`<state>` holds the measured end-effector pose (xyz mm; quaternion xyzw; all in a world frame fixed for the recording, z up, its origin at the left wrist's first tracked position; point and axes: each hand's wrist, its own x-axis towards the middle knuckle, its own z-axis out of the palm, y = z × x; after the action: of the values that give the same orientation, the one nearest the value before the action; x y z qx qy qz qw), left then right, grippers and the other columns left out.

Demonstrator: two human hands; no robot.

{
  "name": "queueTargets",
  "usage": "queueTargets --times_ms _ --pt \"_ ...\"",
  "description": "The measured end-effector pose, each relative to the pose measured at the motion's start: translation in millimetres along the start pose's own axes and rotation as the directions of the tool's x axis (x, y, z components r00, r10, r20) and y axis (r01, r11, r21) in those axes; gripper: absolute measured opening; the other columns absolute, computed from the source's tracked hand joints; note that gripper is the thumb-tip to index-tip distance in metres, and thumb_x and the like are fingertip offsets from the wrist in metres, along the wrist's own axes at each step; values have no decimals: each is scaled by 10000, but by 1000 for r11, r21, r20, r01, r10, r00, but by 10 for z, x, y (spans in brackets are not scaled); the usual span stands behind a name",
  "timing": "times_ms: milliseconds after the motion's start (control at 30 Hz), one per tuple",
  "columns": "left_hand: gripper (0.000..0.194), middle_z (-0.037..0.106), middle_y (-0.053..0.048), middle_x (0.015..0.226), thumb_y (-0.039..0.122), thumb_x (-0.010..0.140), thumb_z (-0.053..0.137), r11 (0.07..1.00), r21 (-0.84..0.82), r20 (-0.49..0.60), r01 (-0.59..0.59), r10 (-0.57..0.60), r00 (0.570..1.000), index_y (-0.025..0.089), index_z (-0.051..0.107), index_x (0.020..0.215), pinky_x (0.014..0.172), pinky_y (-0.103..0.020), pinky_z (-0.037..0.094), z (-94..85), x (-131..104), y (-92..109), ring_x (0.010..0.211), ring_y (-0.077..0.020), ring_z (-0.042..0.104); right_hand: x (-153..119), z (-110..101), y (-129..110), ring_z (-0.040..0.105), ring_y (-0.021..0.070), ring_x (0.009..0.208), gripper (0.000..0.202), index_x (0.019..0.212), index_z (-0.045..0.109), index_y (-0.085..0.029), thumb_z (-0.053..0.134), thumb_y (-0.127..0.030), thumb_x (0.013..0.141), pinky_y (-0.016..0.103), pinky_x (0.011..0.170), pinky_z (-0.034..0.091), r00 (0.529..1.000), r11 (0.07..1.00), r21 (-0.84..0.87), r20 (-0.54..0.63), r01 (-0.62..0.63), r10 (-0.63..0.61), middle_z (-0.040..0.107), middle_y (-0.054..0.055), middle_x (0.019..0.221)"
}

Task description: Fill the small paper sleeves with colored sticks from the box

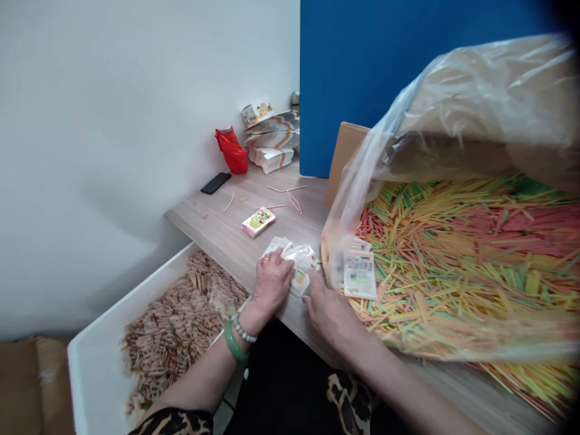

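Observation:
Small clear printed packets (301,279) lie at the table's front edge between my two hands. My left hand (273,277) has its fingers curled over the left part of these packets. On their right side, my right hand (327,305) touches them with its fingertips; what its fingers hold is hidden. Two similar printed packets (360,275) rest on thin coloured sticks (457,260) in a plastic-lined box to the right. A small stack of printed cards (258,222) sits on the table behind my hands.
On the wooden table (199,219) are a black phone (216,183), a red bag (232,151), loose pink sticks (270,207) and a stack of printed sheets (272,158). A white bin (104,326) of filled packets stands at the lower left. A blue panel (362,72) rises behind.

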<state>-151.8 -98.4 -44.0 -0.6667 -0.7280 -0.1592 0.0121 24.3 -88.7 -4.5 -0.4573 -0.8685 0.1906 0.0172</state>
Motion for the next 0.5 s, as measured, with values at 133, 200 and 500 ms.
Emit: queueTargets --times_ms 133,200,500 --pt "266 658 -111 1308 233 1013 494 1000 -3 39 6 -6 999 228 731 1133 981 -397 463 -23 30 -13 1151 -254 612 226 114 -179 759 292 879 345 1296 525 -86 363 -94 992 345 693 534 997 970 -242 62 -19 35 739 198 1046" --pt "290 676 -121 1235 236 1012 490 997 58 61 59 -62 996 207 686 1224 927 -406 473 -44 107 -24 1071 -265 629 234 134 -186 756 292 888 260 1193 558 -124 383 -121 1001 348 699 535 998 960 -280 52 -27 43 728 186 1050" --pt "178 680 -111 1096 271 976 565 983 79 34 168 -171 985 183 720 959 897 -411 442 14 39 -112 995 -270 605 262 187 -279 739 259 887 264 1076 581 -157 353 -61 982 319 696 528 999 940 -340 -21 -36 30 691 167 1044"
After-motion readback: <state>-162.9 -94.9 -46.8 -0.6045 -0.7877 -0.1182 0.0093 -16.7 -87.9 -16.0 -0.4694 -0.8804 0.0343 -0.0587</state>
